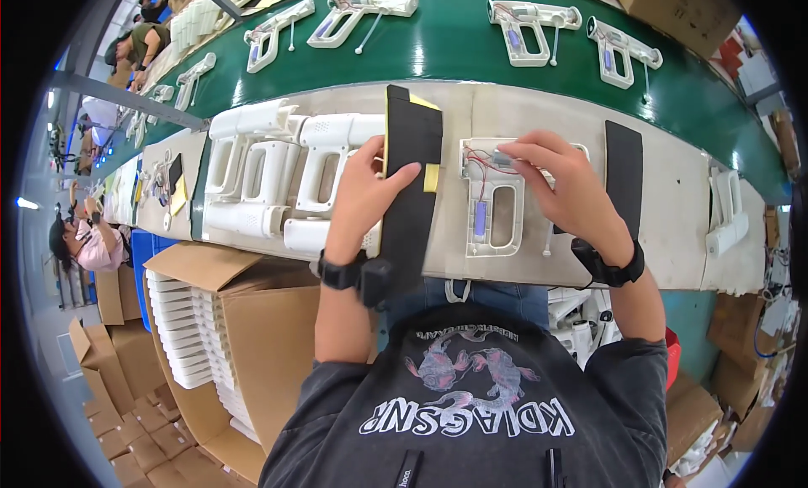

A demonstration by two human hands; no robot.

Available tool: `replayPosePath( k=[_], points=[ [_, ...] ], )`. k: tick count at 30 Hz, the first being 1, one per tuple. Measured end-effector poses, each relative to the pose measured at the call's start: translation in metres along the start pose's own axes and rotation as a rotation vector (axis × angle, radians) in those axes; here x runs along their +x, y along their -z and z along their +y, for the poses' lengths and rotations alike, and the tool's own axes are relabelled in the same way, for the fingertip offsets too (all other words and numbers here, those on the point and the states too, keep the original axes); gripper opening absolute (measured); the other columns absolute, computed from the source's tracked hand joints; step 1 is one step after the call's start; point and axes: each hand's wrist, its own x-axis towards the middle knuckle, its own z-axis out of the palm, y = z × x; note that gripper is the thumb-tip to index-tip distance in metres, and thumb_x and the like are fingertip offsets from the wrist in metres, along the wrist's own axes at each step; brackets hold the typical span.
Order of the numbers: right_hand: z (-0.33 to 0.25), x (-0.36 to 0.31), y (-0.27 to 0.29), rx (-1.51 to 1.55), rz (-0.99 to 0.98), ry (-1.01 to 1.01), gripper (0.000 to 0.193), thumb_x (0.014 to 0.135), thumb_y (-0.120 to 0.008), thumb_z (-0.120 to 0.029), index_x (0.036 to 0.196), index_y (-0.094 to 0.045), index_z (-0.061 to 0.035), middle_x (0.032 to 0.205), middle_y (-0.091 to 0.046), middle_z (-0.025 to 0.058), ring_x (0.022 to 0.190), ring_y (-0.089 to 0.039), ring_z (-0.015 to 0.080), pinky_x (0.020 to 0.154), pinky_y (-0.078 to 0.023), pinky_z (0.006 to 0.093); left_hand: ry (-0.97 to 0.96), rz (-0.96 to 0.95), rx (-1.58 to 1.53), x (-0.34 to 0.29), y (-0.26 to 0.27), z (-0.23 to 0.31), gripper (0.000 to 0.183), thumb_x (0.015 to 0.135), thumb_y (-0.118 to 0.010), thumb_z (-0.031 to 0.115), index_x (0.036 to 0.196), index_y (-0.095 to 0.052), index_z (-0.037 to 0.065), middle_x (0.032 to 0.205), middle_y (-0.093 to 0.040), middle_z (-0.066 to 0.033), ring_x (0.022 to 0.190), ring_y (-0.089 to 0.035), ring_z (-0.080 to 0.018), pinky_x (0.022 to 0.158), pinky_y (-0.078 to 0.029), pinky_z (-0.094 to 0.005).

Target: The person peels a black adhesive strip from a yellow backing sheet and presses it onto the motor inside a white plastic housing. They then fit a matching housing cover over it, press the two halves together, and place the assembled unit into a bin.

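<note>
My left hand (370, 193) grips the edge of a black foam strip (410, 193) with yellow edging, thumb across its face. To its right, a white plastic housing half (515, 246) with a loop handle lies open side up on the bench. Red wires (478, 161) and a blue cylindrical battery (481, 219) show inside it. Over its upper part is my right hand (564, 177), thumb and fingertips pinched at a grey cylindrical part (502, 159) beside the wires. My palm hides the housing's right end. A thin white rod (548, 241) shows below that hand.
White housing shells (257, 171) are grouped on the left of the bench, with more shells (726, 210) at the right. Another black strip (624, 172) lies right. Beyond, a green conveyor (438, 46) carries several open assemblies. A cardboard box (273, 320) of stacked white trays stands lower left; co-workers sit farther left.
</note>
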Motion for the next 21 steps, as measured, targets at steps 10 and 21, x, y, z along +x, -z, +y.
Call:
replayPosePath(
  k=[10,21],
  points=[
    [-0.052,0.014,-0.034,0.207,0.084,0.13,0.037,0.083,-0.077,-0.004,0.119,-0.072,-0.0078,0.105,-0.065,0.0092,0.089,-0.064,0.0235,0.077,-0.052,0.0329,-0.132,-0.456,-0.252,-0.094,0.003,0.014,0.083,0.081,-0.065,0.004,0.155,-0.028,0.002,0.137,-0.052,-0.0121,0.126,-0.051,-0.0199,0.109,-0.04,-0.0347],
    [-0.058,-0.078,-0.048,0.511,-0.285,-0.164,0.035,0.085,-0.08,-0.016,0.118,-0.073,-0.0077,0.101,-0.065,0.0076,0.089,-0.06,0.0221,0.079,-0.05,0.0338,-0.192,-0.755,0.108,-0.131,-0.018,0.008,0.04,0.095,-0.068,0.023,0.127,-0.055,0.003,0.101,-0.067,-0.0201,0.088,-0.065,-0.0445,0.074,-0.053,-0.0455]
  ],
)
